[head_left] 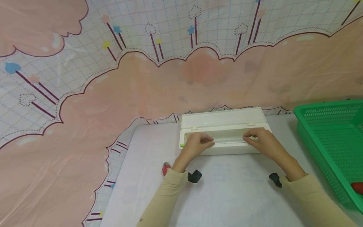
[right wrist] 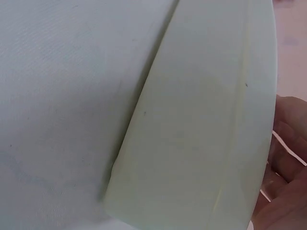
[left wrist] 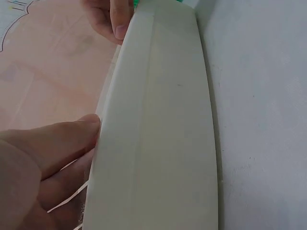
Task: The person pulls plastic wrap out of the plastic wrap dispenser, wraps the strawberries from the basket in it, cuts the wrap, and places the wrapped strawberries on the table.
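A long white box (head_left: 231, 150) lies on the table, its hinged lid (head_left: 224, 117) tipped back. Both hands reach over its front wall. My left hand (head_left: 197, 142) has thumb and fingertips brought together at the inner side of the front rim. Toward the other end, my right hand (head_left: 261, 140) pinches in the same way. Between the fingertips runs a thin pale strip (head_left: 229, 142), like the edge of clear film. In the left wrist view the thumb (left wrist: 86, 122) is right at the box's rim. The front wall (right wrist: 192, 120) partly hides the right fingers.
A green perforated basket (head_left: 317, 151) stands at the right with a red object (head_left: 358, 188) inside. A small red strawberry (head_left: 166, 168) lies beside the left sleeve. A green bit (head_left: 182, 145) shows at the box's left end. Behind the table hangs a patterned pink cloth (head_left: 158, 91).
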The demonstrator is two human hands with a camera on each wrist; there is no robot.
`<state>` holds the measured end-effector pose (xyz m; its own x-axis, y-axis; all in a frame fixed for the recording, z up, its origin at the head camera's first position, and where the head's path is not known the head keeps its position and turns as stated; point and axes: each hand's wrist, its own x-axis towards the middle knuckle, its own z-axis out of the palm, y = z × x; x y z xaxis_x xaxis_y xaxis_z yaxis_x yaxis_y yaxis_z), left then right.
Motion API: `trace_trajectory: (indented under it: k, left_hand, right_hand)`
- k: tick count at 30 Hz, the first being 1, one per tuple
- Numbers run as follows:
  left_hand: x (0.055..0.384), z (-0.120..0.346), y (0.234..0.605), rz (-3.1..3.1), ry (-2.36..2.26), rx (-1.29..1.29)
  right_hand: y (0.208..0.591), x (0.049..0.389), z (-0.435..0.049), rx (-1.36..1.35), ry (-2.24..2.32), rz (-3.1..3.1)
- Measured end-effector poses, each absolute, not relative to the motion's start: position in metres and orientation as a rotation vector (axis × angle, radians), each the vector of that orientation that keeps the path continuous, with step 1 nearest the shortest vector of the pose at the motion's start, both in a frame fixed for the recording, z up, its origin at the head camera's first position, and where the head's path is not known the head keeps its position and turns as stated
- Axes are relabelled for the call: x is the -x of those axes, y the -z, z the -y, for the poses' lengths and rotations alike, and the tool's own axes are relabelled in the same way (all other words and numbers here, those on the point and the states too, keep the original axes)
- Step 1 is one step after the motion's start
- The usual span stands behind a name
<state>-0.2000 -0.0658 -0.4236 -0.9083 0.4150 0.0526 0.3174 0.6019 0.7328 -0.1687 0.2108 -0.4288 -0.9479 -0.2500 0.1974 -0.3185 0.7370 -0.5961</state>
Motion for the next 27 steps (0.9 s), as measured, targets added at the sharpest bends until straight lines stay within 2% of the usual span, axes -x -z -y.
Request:
trace_trajectory:
  k: [18,27]
  left_hand:
    - [0.206,0.062,0.432,-2.791,-1.352,-0.691]
    - [0.206,0.058,0.441,-2.877,-1.393,-0.639]
  right_hand:
    - [0.432,0.173,-0.214,-0.441,-0.974,2.75]
    - [0.431,0.175,-0.211,-0.433,-0.972,2.702]
